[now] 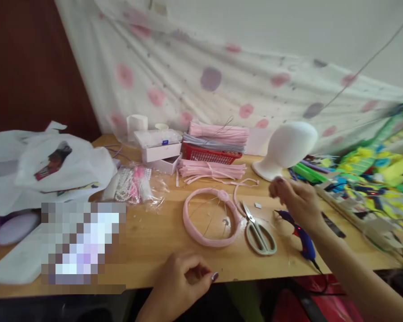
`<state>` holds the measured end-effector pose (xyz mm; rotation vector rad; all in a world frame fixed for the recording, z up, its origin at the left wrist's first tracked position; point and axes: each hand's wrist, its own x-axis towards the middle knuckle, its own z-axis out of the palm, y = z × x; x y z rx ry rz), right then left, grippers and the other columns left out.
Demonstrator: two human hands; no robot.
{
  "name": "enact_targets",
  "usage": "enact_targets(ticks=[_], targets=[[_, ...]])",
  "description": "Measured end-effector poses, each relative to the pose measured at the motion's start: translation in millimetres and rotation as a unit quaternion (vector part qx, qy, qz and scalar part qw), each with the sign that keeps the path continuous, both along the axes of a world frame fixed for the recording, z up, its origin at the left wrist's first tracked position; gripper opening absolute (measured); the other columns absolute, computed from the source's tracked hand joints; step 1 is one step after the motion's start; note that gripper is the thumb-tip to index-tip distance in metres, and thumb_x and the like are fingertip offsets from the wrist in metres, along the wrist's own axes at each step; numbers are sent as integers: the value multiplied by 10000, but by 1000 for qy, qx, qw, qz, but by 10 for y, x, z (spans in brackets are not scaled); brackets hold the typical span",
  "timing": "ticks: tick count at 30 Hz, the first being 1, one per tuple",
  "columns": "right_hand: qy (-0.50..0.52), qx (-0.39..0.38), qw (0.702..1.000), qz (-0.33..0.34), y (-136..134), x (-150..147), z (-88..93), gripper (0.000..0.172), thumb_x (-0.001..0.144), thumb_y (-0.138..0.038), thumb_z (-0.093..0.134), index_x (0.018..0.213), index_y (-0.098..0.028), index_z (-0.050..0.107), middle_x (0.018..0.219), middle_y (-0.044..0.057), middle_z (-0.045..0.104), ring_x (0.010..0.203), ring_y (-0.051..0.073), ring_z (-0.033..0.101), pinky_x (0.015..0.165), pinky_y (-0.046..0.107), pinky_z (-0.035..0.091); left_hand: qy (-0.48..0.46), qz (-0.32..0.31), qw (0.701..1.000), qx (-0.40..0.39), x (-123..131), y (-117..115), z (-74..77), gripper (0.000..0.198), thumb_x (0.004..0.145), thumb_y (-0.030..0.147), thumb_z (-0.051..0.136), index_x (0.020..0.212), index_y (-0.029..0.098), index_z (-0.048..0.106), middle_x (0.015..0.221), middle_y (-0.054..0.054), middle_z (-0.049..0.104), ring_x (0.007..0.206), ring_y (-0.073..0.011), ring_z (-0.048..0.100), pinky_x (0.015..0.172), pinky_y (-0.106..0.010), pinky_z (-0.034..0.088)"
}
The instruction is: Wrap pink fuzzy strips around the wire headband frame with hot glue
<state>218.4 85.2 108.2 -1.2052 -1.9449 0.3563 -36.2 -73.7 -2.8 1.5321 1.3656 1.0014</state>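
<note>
Head view: pink hoop (212,242), printed bag (77,172)

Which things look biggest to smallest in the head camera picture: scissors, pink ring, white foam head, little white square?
Largest to smallest:
1. Pink ring and white foam head: too alike to rank, and the ring is nearer.
2. Scissors
3. Little white square

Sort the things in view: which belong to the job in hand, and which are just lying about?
Likely in use, near the left hand and right hand:
pink ring
scissors
blue glue gun

Probably just lying about:
white plastic bag
packet of beads
white boxes
</note>
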Motion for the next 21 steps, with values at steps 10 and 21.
enact_targets(ticks=[10, 21], targets=[[-286, -106, 949, 79, 1521, -566, -140, 303, 985, -362, 638, 1216, -166, 637, 1198, 80, 672, 999, 208, 684, 856, 409, 596, 91, 8, 965, 247, -100, 189, -472, 151, 740, 105, 711, 804, 242, 717, 1032, -65, 819, 1007, -267, 760, 1000, -421, 575], [-332, -94, 927, 145, 1633, -799, -355, 333, 984, -374, 636, 1245, -168, 629, 1241, 82, 658, 1043, 232, 676, 882, 429, 591, 97, 12, 948, 302, -75, 277, -647, 179, 814, 81, 600, 808, 241, 680, 803, -28, 774, 784, -206, 747, 982, -418, 577]])
